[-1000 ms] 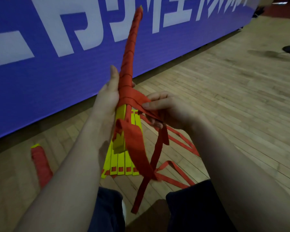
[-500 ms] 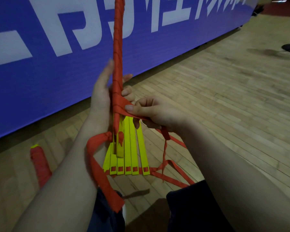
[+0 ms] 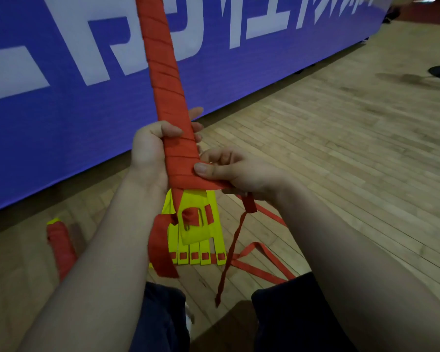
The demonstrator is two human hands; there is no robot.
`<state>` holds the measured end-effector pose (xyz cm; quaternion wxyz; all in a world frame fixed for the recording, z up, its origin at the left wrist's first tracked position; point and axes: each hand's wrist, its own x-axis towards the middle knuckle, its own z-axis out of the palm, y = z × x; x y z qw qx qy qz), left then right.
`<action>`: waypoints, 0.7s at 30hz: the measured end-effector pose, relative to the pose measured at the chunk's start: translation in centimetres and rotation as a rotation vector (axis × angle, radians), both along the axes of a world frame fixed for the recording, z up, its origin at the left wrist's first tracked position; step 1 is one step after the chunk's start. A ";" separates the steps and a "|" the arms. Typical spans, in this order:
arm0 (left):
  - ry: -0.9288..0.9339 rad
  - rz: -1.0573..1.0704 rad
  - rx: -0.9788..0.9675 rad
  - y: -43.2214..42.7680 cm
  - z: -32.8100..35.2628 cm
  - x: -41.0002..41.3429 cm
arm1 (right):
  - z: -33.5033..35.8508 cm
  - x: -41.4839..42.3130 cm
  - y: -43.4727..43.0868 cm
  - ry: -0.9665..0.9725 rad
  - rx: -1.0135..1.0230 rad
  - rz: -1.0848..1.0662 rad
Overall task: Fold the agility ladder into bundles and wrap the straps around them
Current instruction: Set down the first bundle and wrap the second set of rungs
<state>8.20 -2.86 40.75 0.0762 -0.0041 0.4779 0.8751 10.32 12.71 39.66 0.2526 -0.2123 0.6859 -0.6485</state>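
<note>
Grips wrapped bundle (image 3: 163, 72) in left hand (image 3: 148, 153), pinches red strap (image 3: 206, 184) a turn lower than before in right hand (image 3: 239, 171) (bare yellow rungs (image 3: 206, 250) beneath).

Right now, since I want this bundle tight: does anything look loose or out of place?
Yes: below the wrapped bundle, the yellow rungs splay apart, unwrapped, and a wide loop of red strap sags loose beside them.
</note>
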 end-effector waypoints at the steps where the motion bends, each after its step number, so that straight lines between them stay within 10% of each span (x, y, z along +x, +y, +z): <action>1: -0.004 -0.002 0.029 0.0 0.0 0.1 | 0.3 0.1 0.1 -0.007 -0.030 0.022; 5: -0.083 0.006 0.050 0.0 0.4 0.1 | 1.0 0.7 -0.1 0.016 -0.139 0.002; 12: -0.030 0.035 -0.597 0.3 0.3 0.1 | 0.6 -0.5 0.3 0.069 -0.177 -0.347; 21: -0.314 0.071 -0.343 2.2 -1.4 -0.5 | -0.4 -0.3 -0.2 0.601 0.562 -0.315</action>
